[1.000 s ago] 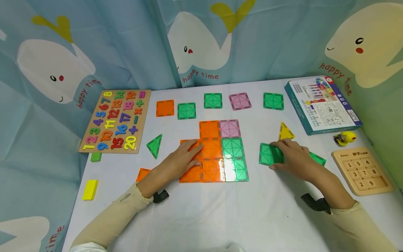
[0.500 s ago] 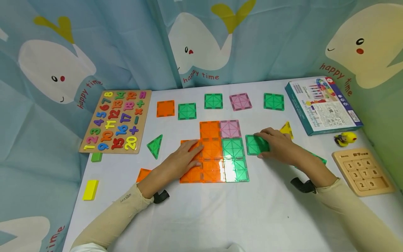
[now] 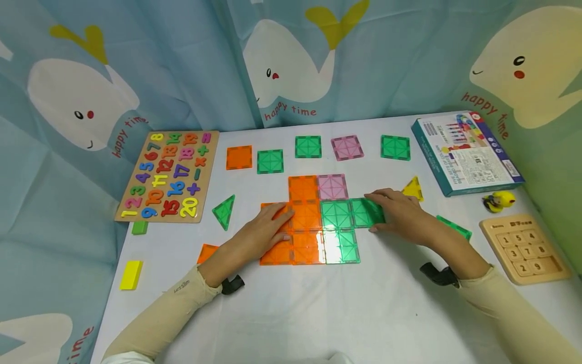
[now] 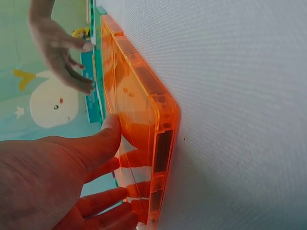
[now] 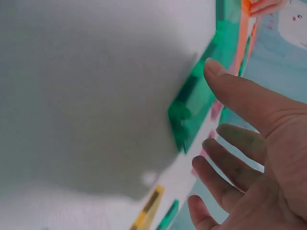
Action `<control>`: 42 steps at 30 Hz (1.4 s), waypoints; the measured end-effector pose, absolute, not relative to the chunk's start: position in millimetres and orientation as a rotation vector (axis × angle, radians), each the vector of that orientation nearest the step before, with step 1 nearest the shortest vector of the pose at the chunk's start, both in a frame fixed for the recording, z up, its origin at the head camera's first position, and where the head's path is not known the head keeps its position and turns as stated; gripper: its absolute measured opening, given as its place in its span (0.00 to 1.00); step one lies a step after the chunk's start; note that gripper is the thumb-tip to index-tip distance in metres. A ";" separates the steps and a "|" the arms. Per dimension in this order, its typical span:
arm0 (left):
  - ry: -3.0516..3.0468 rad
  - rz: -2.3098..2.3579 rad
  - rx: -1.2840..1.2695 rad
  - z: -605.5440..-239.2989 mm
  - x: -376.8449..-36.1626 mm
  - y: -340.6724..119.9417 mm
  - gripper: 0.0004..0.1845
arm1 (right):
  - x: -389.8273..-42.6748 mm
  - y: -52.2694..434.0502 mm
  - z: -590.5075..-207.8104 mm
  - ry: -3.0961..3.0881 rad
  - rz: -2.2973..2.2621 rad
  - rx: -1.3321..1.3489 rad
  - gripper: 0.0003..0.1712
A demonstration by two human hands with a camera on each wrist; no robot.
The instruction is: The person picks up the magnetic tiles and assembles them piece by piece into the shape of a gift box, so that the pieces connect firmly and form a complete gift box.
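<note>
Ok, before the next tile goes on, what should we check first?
1. Green square tile sits edge to edge with the flat patch of orange, pink and green tiles: ok.
2. Right hand rests on that tile with straight fingers, no grip: ok.
3. Left hand presses flat on the orange tiles, steadying the patch: ok.
4. Tile has snapped on magnetically: cannot tell.
5. Spare tiles within sight: yellow triangle tile beside the right hand, pink square tile at the back: ok.
6. White table beside the patch is free for more tiles: ok.
</note>
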State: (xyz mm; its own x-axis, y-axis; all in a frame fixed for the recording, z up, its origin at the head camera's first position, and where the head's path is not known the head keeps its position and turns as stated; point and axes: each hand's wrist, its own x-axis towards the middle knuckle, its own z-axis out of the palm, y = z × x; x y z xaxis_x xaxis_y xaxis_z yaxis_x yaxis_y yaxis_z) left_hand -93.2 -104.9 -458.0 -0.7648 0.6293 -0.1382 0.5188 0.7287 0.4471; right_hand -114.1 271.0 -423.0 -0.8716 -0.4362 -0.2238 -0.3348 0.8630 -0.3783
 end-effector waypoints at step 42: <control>2.656 0.557 0.907 -458.2 -93.0 -105.3 0.36 | -43.6 397.4 -430.1 2.651 -0.486 0.105 0.58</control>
State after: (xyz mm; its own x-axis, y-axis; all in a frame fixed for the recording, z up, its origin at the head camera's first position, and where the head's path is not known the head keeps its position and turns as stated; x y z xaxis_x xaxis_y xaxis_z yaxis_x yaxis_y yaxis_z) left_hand -93.0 -105.3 -458.2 -0.7638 0.6309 -0.1362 0.5230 0.7287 0.4421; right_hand -43.6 397.4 -430.1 -0.9000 -0.0049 -0.4359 0.1500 0.9354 -0.3202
